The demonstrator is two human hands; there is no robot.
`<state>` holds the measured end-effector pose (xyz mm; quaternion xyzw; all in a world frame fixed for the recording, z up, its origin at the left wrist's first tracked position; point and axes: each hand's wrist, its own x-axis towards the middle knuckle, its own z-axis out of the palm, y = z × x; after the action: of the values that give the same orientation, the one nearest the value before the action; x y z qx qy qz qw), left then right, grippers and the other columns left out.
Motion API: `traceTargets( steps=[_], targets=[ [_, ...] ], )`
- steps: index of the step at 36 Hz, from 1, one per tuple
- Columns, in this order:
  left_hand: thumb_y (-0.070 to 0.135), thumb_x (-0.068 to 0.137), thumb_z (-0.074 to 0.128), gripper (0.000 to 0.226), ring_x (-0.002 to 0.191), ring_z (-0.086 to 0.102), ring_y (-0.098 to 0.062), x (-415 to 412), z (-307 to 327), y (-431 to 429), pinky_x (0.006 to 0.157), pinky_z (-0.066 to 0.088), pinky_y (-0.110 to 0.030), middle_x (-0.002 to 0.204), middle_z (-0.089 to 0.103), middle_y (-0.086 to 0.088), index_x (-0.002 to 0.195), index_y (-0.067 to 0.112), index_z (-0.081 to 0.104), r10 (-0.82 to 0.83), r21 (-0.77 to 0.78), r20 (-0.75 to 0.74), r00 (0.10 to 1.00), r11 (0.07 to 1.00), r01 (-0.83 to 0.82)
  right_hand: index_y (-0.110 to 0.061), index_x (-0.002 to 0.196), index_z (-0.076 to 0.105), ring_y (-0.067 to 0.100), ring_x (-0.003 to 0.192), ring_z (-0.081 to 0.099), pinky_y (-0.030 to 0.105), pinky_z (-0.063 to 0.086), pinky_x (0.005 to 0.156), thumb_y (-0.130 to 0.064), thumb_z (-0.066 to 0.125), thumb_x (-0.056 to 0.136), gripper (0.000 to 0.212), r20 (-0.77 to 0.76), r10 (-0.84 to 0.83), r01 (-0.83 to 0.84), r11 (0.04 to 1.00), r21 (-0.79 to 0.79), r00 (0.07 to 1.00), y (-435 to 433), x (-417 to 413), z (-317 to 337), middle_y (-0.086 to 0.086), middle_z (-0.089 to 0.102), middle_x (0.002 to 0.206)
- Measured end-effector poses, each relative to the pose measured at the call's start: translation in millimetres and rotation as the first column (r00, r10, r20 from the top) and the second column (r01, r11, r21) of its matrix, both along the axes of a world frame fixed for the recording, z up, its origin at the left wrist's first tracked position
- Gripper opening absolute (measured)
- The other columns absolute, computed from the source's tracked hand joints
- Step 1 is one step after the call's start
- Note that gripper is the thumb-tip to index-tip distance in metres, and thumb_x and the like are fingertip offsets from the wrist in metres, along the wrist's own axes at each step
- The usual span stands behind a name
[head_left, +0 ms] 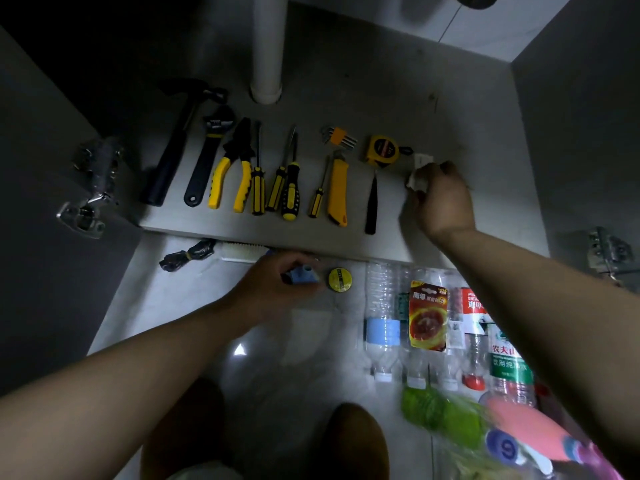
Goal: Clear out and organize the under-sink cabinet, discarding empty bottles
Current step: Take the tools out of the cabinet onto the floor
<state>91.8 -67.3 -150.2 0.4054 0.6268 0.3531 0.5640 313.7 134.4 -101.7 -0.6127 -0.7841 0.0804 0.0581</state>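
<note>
A row of tools lies on the cabinet floor [346, 98]: hammer [173, 140], wrench [207, 154], yellow pliers [232, 174], screwdrivers [289, 188], utility knife [337, 188], tape measure [381, 150]. My right hand [443, 199] reaches inside at the right, fingers closed on a small white object [415, 178]. On the floor outside, my left hand [277, 285] grips a small blue item [303, 275], next to a yellow tape roll [340, 279]. Several empty plastic bottles [381, 317] lie side by side at the right.
A white drain pipe [266, 46] stands at the cabinet's back. Door hinges [90, 188] flank the opening. A white brush [242, 252] and a black cord bundle [183, 258] lie below the cabinet edge. A bag of colourful items [485, 431] sits bottom right.
</note>
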Motion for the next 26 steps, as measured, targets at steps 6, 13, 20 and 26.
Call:
traceTargets(
  steps=[6, 13, 20, 26],
  targets=[
    [0.007, 0.093, 0.070, 0.025, 0.104, 0.072, -0.027, -10, -4, -16, 0.088, 0.061, -0.035, 0.111, 0.073, -0.014, 0.117, 0.007, 0.073, 0.030, -0.109, 0.073, 0.997, 0.994, -0.022, -0.009, 0.107, 0.067, 0.044, 0.098, 0.061, 0.034, 0.046, 0.087, -0.009, 0.060, 0.091, 0.017, -0.044, -0.007, 0.005, 0.999, -0.045, 0.999, -21, 12, 2, 0.020, 0.055, 0.120],
    [0.008, 0.092, 0.070, 0.023, 0.096, 0.072, -0.011, -24, -11, -31, 0.071, 0.058, -0.016, 0.111, 0.074, -0.004, 0.115, 0.009, 0.075, 0.063, -0.124, 0.057, 0.996, 0.991, -0.056, -0.016, 0.117, 0.062, 0.042, 0.100, 0.060, 0.041, 0.050, 0.093, -0.021, 0.067, 0.090, 0.028, 0.086, -0.019, 0.034, 0.984, -0.173, 0.996, -28, 17, 9, 0.017, 0.049, 0.126],
    [0.006, 0.091, 0.071, 0.027, 0.096, 0.070, -0.004, -48, -20, -42, 0.076, 0.059, -0.016, 0.110, 0.073, 0.001, 0.117, 0.012, 0.075, 0.080, -0.084, -0.076, 0.994, 0.993, -0.086, -0.022, 0.126, 0.064, 0.039, 0.112, 0.058, 0.038, 0.046, 0.098, -0.024, 0.063, 0.094, 0.033, 0.068, -0.018, 0.033, 0.974, -0.222, 0.997, -29, 13, 3, 0.014, 0.055, 0.130],
    [0.005, 0.086, 0.077, 0.025, 0.081, 0.069, 0.005, -66, -34, -49, 0.064, 0.054, -0.012, 0.105, 0.073, 0.001, 0.108, 0.015, 0.077, 0.188, -0.084, -0.180, 0.966, 0.975, -0.205, -0.020, 0.103, 0.056, 0.033, 0.091, 0.058, 0.034, 0.048, 0.078, -0.024, 0.064, 0.092, 0.015, -0.068, -0.030, 0.022, 0.994, -0.110, 0.997, -45, 12, 3, 0.009, 0.056, 0.110]
  ],
)
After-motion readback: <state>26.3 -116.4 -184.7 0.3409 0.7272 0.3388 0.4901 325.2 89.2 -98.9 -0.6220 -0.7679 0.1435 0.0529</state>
